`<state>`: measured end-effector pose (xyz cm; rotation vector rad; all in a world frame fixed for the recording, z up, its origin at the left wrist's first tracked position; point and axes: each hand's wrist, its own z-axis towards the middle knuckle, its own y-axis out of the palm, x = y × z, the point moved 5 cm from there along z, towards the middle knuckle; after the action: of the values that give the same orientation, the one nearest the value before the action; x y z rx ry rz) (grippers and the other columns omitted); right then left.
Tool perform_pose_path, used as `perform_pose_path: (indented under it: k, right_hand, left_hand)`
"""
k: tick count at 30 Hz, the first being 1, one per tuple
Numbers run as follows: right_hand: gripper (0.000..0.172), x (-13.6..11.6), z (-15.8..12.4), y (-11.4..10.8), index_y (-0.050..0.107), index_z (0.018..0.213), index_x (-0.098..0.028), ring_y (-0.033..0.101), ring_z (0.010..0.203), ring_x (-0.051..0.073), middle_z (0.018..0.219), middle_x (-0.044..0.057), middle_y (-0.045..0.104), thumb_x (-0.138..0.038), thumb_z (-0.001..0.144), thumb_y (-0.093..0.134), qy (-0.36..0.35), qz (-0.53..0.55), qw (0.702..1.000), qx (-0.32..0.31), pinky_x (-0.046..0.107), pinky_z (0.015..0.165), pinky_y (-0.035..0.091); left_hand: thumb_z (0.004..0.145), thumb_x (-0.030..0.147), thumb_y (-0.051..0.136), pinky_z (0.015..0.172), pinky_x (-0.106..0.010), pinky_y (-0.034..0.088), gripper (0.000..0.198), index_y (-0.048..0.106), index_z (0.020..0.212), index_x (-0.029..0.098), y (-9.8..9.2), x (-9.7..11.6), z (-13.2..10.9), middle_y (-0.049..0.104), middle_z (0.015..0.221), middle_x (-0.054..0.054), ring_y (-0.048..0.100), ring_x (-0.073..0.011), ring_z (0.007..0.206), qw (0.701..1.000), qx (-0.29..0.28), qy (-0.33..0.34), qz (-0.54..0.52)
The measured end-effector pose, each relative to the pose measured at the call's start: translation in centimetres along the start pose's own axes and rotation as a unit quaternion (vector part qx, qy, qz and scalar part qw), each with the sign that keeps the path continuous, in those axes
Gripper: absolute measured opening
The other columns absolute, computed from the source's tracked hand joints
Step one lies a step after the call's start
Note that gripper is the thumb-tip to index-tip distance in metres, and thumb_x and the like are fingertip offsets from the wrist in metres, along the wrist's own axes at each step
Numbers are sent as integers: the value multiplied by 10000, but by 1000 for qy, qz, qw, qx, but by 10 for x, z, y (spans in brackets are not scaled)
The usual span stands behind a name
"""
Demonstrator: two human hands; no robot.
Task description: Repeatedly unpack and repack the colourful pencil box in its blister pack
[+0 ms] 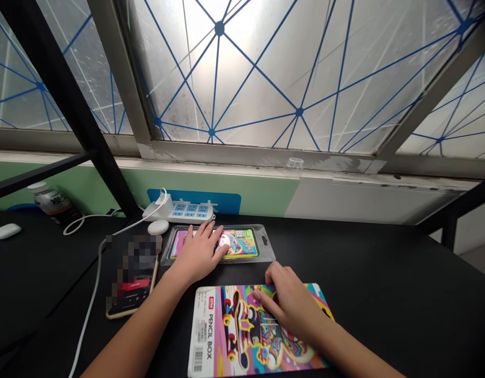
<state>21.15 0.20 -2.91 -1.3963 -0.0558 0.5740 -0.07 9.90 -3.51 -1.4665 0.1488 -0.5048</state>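
Note:
A colourful flat package labelled "PENCIL BOX" (242,336) lies on the black table at the lower middle. My right hand (287,299) rests over its upper right part, the fingers curled at its far edge and the thumb on its face. Beyond it lies a clear plastic pack with a colourful printed insert (246,244). My left hand (200,252) lies on the left and middle of that pack, palm down with the fingers spread.
A phone (135,286) lies left of my left forearm, beside a white cable (93,294). A white power strip (191,211) and a round white object (158,227) sit at the back. A bottle (55,203) stands at the left. Black frame bars (74,100) rise at the left.

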Motion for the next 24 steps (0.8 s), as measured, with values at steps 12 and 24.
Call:
perform_pose_path:
  k: [12,24]
  right_hand:
    - [496,146,58,-38,567,669,-221,562,642,196,704,27,640,-623,918,418,127,71,971,-191,311,588,403]
    - [435,114,50,-25,646,863,-221,579,719,212,805,50,676,-635,878,515,120,90,985,-82,319,635,412]
  left_hand:
    - [966,567,392,1196,-605,111,599,436,1474,252,-13,6,-9,360,1592,-91,249,-313,1492,994,-67,40,-71]
    - [977,527,374,1177,-634,161,568,454,1451,224,-11,18,-10,444,1535,-104,323,-323,1448,998,-49,26,-31]
